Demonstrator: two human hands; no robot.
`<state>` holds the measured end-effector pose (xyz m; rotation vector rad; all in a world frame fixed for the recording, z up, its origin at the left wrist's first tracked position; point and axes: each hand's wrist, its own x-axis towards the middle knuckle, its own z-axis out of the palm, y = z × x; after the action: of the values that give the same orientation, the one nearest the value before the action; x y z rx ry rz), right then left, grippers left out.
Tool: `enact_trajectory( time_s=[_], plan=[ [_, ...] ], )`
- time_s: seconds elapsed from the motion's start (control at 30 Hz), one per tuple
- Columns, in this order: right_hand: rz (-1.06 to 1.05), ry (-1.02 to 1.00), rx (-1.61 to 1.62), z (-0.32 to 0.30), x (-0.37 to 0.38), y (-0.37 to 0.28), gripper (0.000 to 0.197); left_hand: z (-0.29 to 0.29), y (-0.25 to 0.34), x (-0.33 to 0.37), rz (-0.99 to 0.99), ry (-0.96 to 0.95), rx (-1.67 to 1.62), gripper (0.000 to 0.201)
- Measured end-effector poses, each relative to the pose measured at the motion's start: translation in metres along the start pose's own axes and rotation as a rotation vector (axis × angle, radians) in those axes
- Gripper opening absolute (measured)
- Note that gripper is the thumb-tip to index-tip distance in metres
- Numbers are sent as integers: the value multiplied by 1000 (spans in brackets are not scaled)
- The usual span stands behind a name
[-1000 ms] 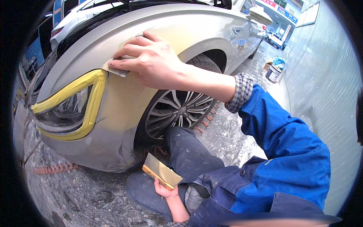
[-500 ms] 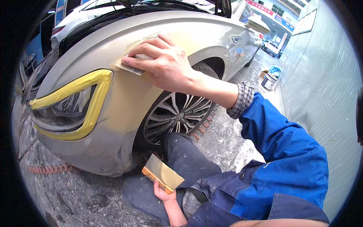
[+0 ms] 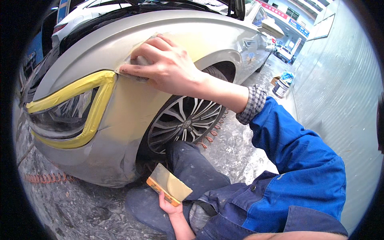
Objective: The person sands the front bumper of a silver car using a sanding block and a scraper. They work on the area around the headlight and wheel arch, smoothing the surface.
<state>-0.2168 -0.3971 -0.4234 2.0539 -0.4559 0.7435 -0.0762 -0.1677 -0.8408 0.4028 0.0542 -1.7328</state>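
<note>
My right hand (image 3: pixel 166 66) presses a flat putty spreader (image 3: pixel 136 77) against the car's fender (image 3: pixel 132 108), just right of the taped headlight (image 3: pixel 64 120). The fingers hide most of this spreader. Low in front of me, my left hand (image 3: pixel 171 206) grips a wide putty scraper (image 3: pixel 170 185) by its orange edge; beige filler lies on its plate. Pale beige filler spreads over the grey fender between headlight and wheel arch. Yellow masking tape (image 3: pixel 100 110) frames the headlight.
The front wheel (image 3: pixel 186 124) is beside my bent knee (image 3: pixel 192 160). Coiled orange hose (image 3: pixel 48 178) runs along the floor. A can (image 3: pixel 281 88) with blue plastic on top stands near the ribbed wall (image 3: pixel 336 88). The bonnet is raised, and a white car (image 3: pixel 94 16) stands behind.
My right hand has shifted slightly up and left along the fender, and its spreader now shows less. My left hand still holds the scraper. The whole view has shifted slightly.
</note>
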Motion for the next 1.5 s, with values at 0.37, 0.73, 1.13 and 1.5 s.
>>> enact_trajectory(
  time_s=[0.37,0.73,1.13,1.5],
  plan=[
    [-57,-9,-9,1,-44,-23,51,0,-2,0,6,-30,0,60],
    [12,107,-5,-42,-69,-19,44,-3,-1,1,-14,10,12,58],
    [260,23,-37,-12,-13,25,42,-5,-2,-1,15,37,58,62],
    [-135,186,-49,-13,-91,-15,38,-7,-1,1,18,-49,34,55]
  ],
)
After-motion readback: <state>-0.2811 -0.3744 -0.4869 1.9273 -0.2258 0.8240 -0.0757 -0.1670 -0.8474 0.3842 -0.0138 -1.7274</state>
